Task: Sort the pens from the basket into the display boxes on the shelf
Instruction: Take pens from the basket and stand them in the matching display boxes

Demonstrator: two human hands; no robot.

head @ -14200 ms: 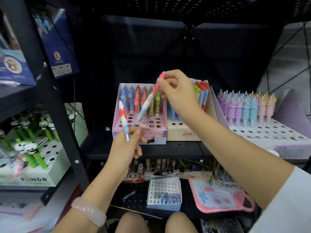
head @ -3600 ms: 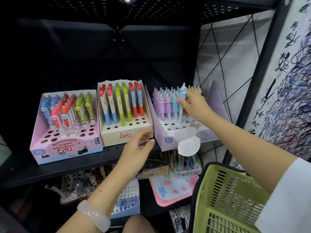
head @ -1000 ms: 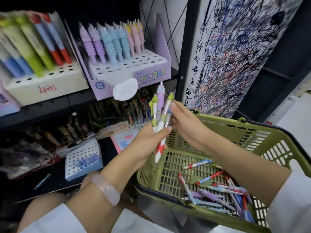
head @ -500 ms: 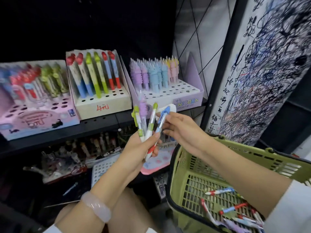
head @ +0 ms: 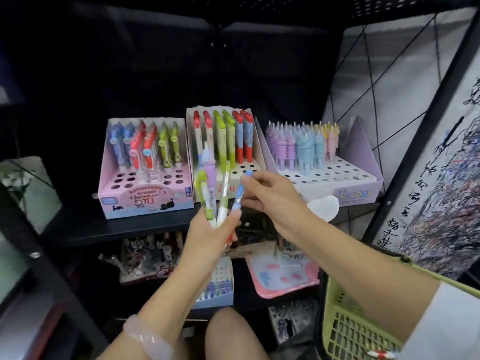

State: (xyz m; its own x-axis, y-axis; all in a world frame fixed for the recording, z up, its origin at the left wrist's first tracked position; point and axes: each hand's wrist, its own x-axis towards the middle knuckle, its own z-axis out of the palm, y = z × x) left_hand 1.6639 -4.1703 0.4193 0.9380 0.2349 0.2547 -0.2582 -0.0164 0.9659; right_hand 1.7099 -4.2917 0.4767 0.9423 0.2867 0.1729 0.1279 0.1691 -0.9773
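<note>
My left hand (head: 210, 236) grips a small bunch of pens (head: 211, 193) upright in front of the shelf: two green-topped ones and a purple unicorn pen. My right hand (head: 270, 194) pinches a blue-topped pen (head: 240, 193) at the right side of that bunch. Behind them on the black shelf (head: 130, 227) stand three display boxes: a pink one (head: 145, 201) on the left, a cream one (head: 255, 162) in the middle, a lilac unicorn box (head: 350, 183) on the right. Each holds rows of pens and has free holes in front. The green basket (head: 345, 323) is at lower right.
A lower shelf holds a small white pen box (head: 220, 287), a pink board (head: 283, 279) and packets. A black shelf post (head: 39, 255) runs down the left. A scribbled test board (head: 441, 178) stands at the right. My knee (head: 233, 333) is below.
The view has swung left and up towards the shelf, so the basket is now mostly out of frame. Both hands have risen with the pens closer to the display boxes.
</note>
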